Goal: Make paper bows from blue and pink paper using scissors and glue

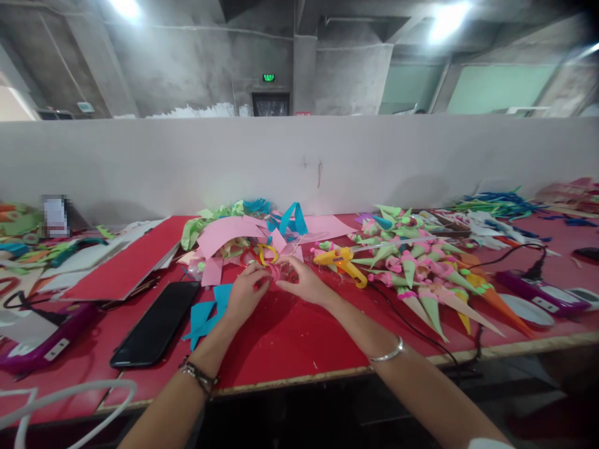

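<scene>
In the middle of the table's near half, both hands meet over a small pink piece with thin strips (275, 270), apparently fringed paper. My left hand (247, 292) is closed, its curled fingers on the left side of this piece. Close by on the right, my right hand (305, 282) has its thumb and fingers apart around the piece's other side; no firm grip shows. Just beyond the fingers lie yellow-handled scissors (267, 253), partly covered by paper. A yellow hot glue gun (344, 262) rests to the right of my right hand.
Pink sheets (229, 235) and blue paper strips (294, 219) lie behind the hands. At left are a black phone (156, 324) and red board (126, 259). Paper cones (409, 268) crowd the right side, near a purple power strip (543, 293). A grey partition (187, 162) stands behind.
</scene>
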`<state>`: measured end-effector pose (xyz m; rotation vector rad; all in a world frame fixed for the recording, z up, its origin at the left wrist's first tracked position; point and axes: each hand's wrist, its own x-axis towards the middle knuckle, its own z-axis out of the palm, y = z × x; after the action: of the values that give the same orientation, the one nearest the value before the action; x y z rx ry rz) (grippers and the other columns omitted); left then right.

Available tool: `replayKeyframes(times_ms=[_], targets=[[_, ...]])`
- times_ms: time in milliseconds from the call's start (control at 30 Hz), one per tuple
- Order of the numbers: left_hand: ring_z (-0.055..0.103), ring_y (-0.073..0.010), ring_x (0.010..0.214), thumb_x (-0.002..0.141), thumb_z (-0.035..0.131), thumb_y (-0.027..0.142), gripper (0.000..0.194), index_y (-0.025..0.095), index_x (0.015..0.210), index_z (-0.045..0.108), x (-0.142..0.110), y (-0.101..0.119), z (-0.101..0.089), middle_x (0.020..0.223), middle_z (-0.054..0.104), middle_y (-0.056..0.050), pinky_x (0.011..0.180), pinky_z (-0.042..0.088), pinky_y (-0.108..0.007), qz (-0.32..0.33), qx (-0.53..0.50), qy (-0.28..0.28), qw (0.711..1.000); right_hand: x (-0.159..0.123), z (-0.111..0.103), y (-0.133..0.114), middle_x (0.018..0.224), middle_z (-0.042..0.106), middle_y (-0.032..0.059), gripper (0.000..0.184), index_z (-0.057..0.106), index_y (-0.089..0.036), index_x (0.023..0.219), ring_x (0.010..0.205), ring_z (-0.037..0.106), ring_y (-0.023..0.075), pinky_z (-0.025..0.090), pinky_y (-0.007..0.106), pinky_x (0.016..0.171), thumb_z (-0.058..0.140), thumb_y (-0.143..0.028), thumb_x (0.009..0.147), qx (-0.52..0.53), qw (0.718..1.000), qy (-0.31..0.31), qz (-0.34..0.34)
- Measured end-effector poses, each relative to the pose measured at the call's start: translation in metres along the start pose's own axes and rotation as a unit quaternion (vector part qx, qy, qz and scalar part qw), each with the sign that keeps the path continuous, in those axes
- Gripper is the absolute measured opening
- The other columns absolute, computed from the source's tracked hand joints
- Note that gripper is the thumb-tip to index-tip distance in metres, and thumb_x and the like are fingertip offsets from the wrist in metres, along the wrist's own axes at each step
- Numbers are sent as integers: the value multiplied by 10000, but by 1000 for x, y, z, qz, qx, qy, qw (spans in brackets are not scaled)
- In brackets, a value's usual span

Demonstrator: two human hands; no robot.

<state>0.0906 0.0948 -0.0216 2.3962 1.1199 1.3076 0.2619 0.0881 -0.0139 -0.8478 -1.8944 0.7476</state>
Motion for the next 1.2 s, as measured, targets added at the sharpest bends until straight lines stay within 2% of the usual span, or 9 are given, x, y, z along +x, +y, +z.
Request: replayKeyframes(times_ms=[200, 367, 533, 633, 833, 1000, 1200], targets=[[498, -109, 648, 722, 486, 126, 92, 173, 741, 563, 0, 1, 0, 770, 503, -14, 594, 414, -215, 1, 27, 12, 1000, 1, 1, 10, 940, 501, 33, 352, 481, -190, 1004, 758, 494, 115, 430, 250, 665, 608, -204, 676, -23, 999, 31, -8], [490, -107, 666, 733, 493, 137, 73, 168, 750, 556, -1, 2, 0, 775, 495, -12, 599, 411, -212, 10, 30, 9, 999, 2, 2, 6, 898, 536, 22, 251, 496, -181, 961, 725, 509, 106, 431, 245, 656, 544, -176, 715, -22, 999, 32, 3], [493, -109, 682, 735, 492, 136, 70, 168, 745, 554, 0, 2, 0, 777, 494, -12, 610, 409, -212, 22, 43, 10, 999, 2, 2, 6, 878, 567, 20, 218, 509, -173, 954, 775, 528, 118, 427, 247, 682, 523, -179, 736, 2, 1000, 12, 19], [490, -107, 664, 733, 483, 127, 75, 165, 737, 548, 0, 2, -1, 762, 494, -10, 603, 407, -213, 9, 50, 5, 999, 2, 1, 9, 859, 575, 20, 239, 520, -167, 957, 756, 530, 118, 426, 249, 684, 555, -211, 725, 18, 1000, 6, 24], [500, -123, 691, 723, 466, 115, 97, 162, 766, 540, 0, 0, -2, 760, 518, -16, 631, 413, -233, -21, 68, -11, 997, 3, -1, 13, 858, 580, 30, 272, 529, -150, 983, 730, 529, 115, 427, 254, 683, 538, -166, 712, 32, 999, -2, 26], [488, -118, 670, 712, 462, 100, 102, 159, 734, 543, 0, 1, -2, 749, 514, -18, 623, 409, -231, -14, 60, -19, 998, 3, 0, 11, 866, 587, 29, 257, 534, -156, 957, 723, 532, 107, 430, 240, 666, 461, -122, 713, -14, 999, 29, 12], [491, -111, 664, 712, 483, 113, 93, 160, 733, 560, -1, 0, -3, 755, 512, -16, 618, 410, -222, 8, 49, -45, 998, 5, 0, 12, 690, 533, -10, 83, 526, -164, 734, 605, 476, 94, 396, 205, 574, 475, -131, 679, -113, 990, 81, -8]])
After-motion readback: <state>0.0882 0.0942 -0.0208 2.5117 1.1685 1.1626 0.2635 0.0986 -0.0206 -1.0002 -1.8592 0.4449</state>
